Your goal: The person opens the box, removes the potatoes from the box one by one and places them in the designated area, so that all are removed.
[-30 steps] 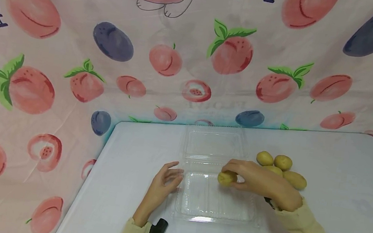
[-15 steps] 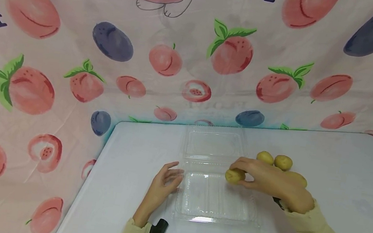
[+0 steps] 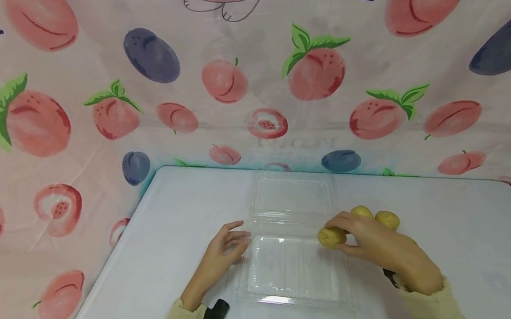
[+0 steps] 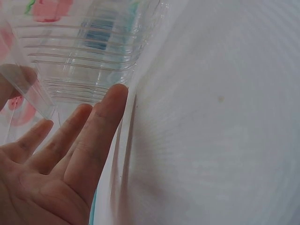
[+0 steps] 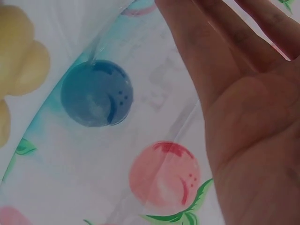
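Observation:
My right hand (image 3: 381, 244) pinches a yellow potato (image 3: 330, 238) between fingers and thumb, above the right part of a clear plastic clamshell box (image 3: 293, 301). The box lies unfolded, its lid (image 3: 294, 197) flat on the far side. At the box's left edge rests my left hand (image 3: 219, 253), fingers spread and relaxed; the left wrist view has its fingertips close to the ribbed clear wall (image 4: 84, 61). Behind my right hand sit loose potatoes (image 3: 387, 220), partly hidden by it. In the right wrist view the right palm (image 5: 255, 117) shows, but the held potato is out of sight.
Box and potatoes lie on a white table (image 3: 479, 251). A fruit-printed cloth (image 3: 232, 39) hangs behind the table and along its left side. A black wrist device (image 3: 216, 311) is on the left wrist.
My right hand has moved right and slightly away from me with the potato, from over the box's middle toward its right side. My left hand stays in place.

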`<state>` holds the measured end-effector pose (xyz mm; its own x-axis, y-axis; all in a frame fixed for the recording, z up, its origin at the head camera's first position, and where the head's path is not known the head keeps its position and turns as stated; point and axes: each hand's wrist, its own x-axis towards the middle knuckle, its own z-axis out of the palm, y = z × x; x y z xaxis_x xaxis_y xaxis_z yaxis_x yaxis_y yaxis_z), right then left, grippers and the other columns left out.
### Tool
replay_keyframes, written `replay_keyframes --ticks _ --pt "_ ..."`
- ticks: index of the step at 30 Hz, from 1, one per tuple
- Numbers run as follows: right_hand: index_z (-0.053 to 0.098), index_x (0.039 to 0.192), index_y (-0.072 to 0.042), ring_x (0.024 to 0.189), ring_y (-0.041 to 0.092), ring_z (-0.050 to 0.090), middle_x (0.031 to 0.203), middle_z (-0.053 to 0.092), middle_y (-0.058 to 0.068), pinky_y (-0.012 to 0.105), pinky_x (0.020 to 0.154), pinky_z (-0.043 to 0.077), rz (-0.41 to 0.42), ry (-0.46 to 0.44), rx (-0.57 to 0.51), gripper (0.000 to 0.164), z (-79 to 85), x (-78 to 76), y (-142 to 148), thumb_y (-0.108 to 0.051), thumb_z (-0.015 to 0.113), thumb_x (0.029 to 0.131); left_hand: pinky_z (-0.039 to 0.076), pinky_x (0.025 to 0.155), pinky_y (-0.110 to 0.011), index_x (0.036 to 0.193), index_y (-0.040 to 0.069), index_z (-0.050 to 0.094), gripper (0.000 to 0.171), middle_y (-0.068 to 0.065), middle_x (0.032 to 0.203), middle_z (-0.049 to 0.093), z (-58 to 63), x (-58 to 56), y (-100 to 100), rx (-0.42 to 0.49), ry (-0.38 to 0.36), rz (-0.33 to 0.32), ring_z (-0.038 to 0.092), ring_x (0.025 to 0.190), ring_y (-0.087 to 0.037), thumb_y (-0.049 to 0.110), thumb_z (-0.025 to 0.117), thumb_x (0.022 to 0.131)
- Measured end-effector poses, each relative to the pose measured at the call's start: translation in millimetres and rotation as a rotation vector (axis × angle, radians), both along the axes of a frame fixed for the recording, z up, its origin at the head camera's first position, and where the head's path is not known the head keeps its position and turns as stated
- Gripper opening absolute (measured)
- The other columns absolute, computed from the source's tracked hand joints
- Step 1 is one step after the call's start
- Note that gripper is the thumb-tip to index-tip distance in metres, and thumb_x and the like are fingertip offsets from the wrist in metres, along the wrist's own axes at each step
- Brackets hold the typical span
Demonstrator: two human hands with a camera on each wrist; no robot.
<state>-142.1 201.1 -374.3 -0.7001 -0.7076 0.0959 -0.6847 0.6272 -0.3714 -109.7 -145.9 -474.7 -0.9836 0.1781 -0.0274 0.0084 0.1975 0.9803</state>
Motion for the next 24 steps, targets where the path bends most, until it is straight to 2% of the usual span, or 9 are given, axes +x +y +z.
replay_keyframes --ticks 10,14,17,20,24 --pt "0.068 0.112 -0.008 0.098 0.016 0.064 0.109 0.068 -0.001 0.03 0.079 0.058 -0.003 0.025 -0.028 0.033 -4.2 3.5 10 -0.009 0.081 0.082 0.062 0.079 -0.031 0.148 0.01 0.04 0.058 -0.017 0.133 0.06 -1.0 0.7 1 0.002 -0.006 -0.008 0.059 0.121 -0.033 0.023 0.066 0.098" --pt "0.068 0.113 -0.008 0.093 0.011 0.063 0.106 0.067 -0.004 0.03 0.076 0.058 -0.014 0.011 -0.052 0.034 -3.1 5.0 15 -0.01 0.081 0.082 0.062 0.079 -0.031 0.148 0.01 0.04 0.058 -0.017 0.133 0.06 -1.0 1.1 1 0.004 -0.005 -0.008 0.059 0.121 -0.032 0.023 0.066 0.098" --pt "0.068 0.112 -0.011 0.085 0.004 0.058 0.101 0.064 -0.008 0.025 0.071 0.056 -0.032 0.012 -0.059 0.034 -3.0 6.7 21 -0.009 0.082 0.081 0.062 0.079 -0.03 0.148 0.009 0.04 0.058 -0.017 0.133 0.06 -1.6 0.9 0 0.002 0.0 -0.007 0.059 0.122 -0.033 0.022 0.066 0.098" --pt "0.069 0.11 -0.012 0.08 0.004 0.054 0.098 0.062 -0.01 0.023 0.07 0.053 -0.037 0.056 -0.053 0.035 -4.5 7.1 26 -0.008 0.083 0.078 0.062 0.079 -0.03 0.147 0.009 0.04 0.058 -0.018 0.134 0.06 -2.2 0.7 0 0.004 0.001 -0.009 0.059 0.122 -0.033 0.022 0.066 0.097" --pt "0.069 0.109 -0.011 0.087 0.011 0.058 0.102 0.066 -0.007 0.03 0.075 0.055 -0.04 0.104 -0.052 0.036 -6.3 6.4 32 -0.008 0.084 0.077 0.062 0.079 -0.03 0.147 0.009 0.04 0.058 -0.018 0.134 0.06 -1.9 1.0 1 0.003 0.003 -0.012 0.058 0.122 -0.033 0.023 0.066 0.097"
